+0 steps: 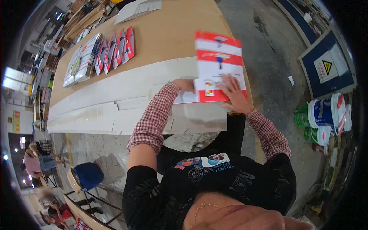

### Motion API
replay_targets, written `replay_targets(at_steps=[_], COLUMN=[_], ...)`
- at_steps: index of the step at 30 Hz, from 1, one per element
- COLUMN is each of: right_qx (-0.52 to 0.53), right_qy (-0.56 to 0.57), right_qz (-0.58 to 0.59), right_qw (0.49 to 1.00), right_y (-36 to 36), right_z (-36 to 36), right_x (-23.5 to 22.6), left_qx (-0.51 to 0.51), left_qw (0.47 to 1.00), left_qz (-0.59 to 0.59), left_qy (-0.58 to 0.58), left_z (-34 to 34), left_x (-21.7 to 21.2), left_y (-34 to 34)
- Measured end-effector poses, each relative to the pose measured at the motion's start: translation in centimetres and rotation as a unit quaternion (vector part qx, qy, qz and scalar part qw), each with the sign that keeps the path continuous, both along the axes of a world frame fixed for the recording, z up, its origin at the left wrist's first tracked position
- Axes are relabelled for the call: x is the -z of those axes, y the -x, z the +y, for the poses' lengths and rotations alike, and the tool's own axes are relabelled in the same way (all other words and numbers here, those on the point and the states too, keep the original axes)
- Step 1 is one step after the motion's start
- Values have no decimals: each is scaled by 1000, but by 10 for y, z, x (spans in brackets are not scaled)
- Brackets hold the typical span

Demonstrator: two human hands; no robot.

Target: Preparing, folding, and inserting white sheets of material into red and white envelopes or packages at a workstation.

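Observation:
A printed red-and-white cardboard box blank [218,63] lies at the right end of the table, its far end blurred. My right hand [234,96] rests on its near part, palm down with fingers spread. At the blank's left edge is my left hand [184,85]; its fingers go out of sight by a white flap, so their grip does not show. Beneath both lie long grey-white cardboard sheets [142,109] along the table's near side.
Several folded red-and-white cartons [128,44] stand in a row beside a tied bundle of flat cardboard [82,59]. More pale sheets [138,9] lie at the table's far edge. Paint buckets [322,112] stand on the right, a blue chair [88,176] at lower left.

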State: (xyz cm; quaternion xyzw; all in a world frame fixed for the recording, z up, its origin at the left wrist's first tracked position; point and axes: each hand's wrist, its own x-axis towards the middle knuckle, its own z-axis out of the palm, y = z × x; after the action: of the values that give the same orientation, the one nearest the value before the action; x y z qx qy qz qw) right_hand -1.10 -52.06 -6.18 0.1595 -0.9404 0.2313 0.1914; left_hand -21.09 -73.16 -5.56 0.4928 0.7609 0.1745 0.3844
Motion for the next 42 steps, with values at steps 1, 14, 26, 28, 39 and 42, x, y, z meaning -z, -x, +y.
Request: replay_targets(at_steps=[1, 14, 26, 28, 39, 42], right_qx=[19, -105, -242, -246, -250, -261], right_qy=[-49, 73, 91, 137, 185, 201], right_qz=[-63, -143, -54, -41, -90, -103], right_qw=[997, 981, 964, 959, 946, 939], right_y=[4, 36, 96, 96, 91, 97], right_z=[-4, -15, -88, -86, -90, -91], right_x=[8, 31, 44, 43, 49, 48], left_qx=[7, -396, -24, 19, -357, -645], left_qw=[1000, 910, 897, 898, 877, 694], left_qz=[1, -29, 442, 438, 285, 198], left_qy=[5, -115, -3, 47, -150, -251], left_z=[0, -113, -123, -139, -162, -153], left_x=[-1, 9, 4, -8, 8, 34], left_y=[9, -36, -98, -89, -70, -84])
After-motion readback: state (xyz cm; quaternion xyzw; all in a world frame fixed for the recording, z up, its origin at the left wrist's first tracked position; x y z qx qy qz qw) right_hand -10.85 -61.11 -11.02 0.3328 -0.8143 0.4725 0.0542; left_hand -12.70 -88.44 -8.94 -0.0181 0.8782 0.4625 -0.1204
